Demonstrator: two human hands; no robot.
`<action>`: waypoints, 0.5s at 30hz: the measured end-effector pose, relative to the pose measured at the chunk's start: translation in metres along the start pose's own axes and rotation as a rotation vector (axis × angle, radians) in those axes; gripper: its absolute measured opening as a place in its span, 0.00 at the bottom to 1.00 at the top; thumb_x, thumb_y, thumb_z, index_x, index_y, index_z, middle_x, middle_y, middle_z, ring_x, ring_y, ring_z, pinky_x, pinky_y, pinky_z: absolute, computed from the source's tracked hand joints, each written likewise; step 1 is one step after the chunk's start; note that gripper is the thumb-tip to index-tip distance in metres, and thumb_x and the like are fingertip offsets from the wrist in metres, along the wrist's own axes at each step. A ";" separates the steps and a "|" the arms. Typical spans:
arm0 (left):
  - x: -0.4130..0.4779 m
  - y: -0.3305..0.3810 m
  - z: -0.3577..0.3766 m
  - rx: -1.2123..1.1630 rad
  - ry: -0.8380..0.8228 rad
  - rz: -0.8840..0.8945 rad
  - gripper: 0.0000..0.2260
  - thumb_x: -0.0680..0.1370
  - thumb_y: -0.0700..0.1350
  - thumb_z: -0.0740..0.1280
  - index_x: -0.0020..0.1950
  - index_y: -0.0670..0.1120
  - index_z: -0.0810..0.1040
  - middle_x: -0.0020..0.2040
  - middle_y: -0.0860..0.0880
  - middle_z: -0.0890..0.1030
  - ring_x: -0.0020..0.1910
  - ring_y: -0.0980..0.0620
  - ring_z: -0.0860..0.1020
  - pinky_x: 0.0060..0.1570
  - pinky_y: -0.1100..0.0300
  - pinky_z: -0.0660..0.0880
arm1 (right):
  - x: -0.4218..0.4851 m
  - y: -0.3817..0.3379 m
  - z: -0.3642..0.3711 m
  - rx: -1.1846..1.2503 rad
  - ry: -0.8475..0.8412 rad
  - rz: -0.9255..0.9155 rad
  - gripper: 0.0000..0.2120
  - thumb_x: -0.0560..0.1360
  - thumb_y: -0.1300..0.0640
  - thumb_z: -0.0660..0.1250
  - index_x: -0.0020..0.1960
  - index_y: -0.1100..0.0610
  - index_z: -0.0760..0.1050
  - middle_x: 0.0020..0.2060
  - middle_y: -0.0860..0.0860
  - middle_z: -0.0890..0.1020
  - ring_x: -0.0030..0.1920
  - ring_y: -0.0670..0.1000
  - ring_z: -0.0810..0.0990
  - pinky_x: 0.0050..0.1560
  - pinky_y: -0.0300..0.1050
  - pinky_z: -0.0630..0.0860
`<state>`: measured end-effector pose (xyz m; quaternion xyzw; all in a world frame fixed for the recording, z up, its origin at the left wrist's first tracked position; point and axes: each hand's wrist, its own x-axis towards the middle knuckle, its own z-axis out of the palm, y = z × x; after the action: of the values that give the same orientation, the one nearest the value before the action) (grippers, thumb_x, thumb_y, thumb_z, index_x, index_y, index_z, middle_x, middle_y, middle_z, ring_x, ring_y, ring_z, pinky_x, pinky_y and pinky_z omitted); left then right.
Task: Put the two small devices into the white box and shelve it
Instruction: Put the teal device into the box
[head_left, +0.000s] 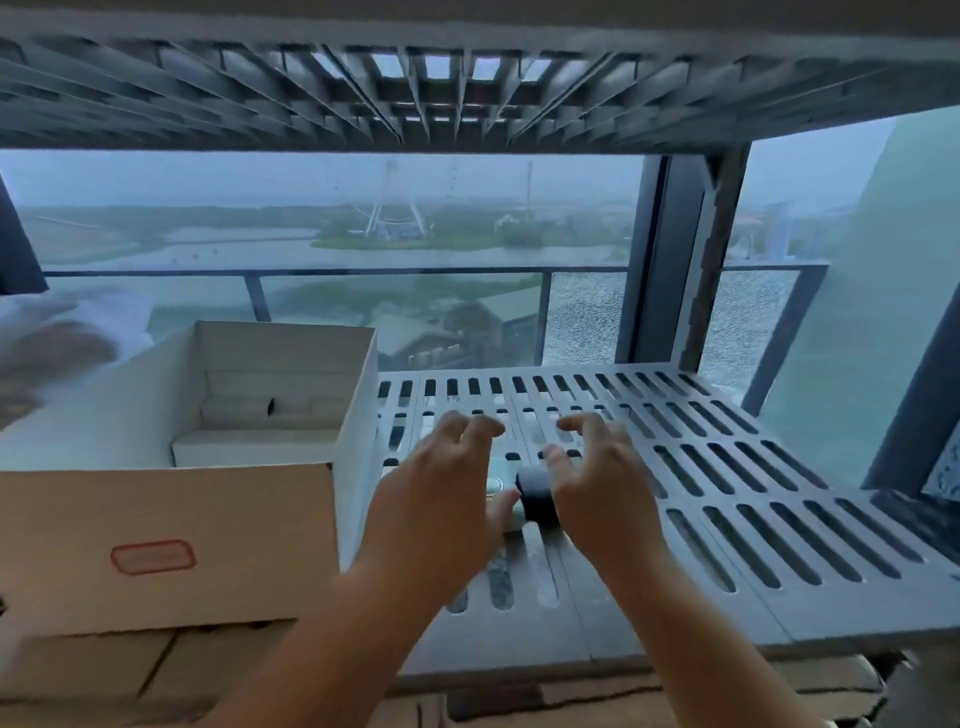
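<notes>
An open white box (218, 525) stands on the left of a grey slotted shelf (810, 525), with white cardboard inserts inside. Just right of it, on the shelf, sits a small dark device (535, 496). A small pale device (497, 486) lies beside it, mostly hidden by my left thumb. My left hand (441, 488) hovers over the left side of the devices with its fingers spread and curled. My right hand (597, 483) is on the other side, fingers apart, its thumb side against the dark device. Neither hand clearly grips anything.
Another slotted shelf (467, 93) hangs close overhead. Behind the shelf are a window and a balcony rail (395, 270). A blurred hand with something white (47, 348) shows at the left edge. Cardboard boxes (130, 670) sit under the shelf. A pale curtain (872, 312) hangs at the right.
</notes>
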<state>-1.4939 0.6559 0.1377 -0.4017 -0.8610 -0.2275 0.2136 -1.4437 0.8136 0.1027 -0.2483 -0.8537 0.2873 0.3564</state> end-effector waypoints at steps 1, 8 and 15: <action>0.001 -0.002 0.007 0.010 -0.022 -0.037 0.28 0.73 0.60 0.73 0.70 0.55 0.68 0.65 0.53 0.76 0.55 0.52 0.81 0.45 0.63 0.74 | 0.003 0.003 0.000 0.000 -0.013 -0.011 0.12 0.80 0.52 0.65 0.63 0.50 0.73 0.55 0.49 0.75 0.57 0.51 0.76 0.54 0.43 0.70; 0.007 -0.011 0.045 0.152 -0.192 -0.252 0.42 0.68 0.74 0.65 0.74 0.54 0.59 0.65 0.49 0.73 0.61 0.48 0.75 0.52 0.54 0.76 | 0.019 0.006 0.004 0.018 -0.080 -0.032 0.11 0.81 0.53 0.62 0.63 0.51 0.75 0.58 0.52 0.77 0.59 0.51 0.76 0.58 0.46 0.71; 0.015 -0.002 0.060 0.300 -0.370 -0.389 0.50 0.64 0.82 0.57 0.75 0.49 0.61 0.67 0.43 0.73 0.65 0.43 0.71 0.56 0.51 0.73 | 0.026 0.002 0.004 0.019 -0.087 -0.063 0.11 0.83 0.53 0.60 0.63 0.51 0.75 0.58 0.52 0.77 0.59 0.52 0.75 0.60 0.50 0.73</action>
<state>-1.5158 0.6975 0.0968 -0.2279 -0.9700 -0.0575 0.0626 -1.4625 0.8300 0.1115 -0.2054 -0.8730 0.2944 0.3302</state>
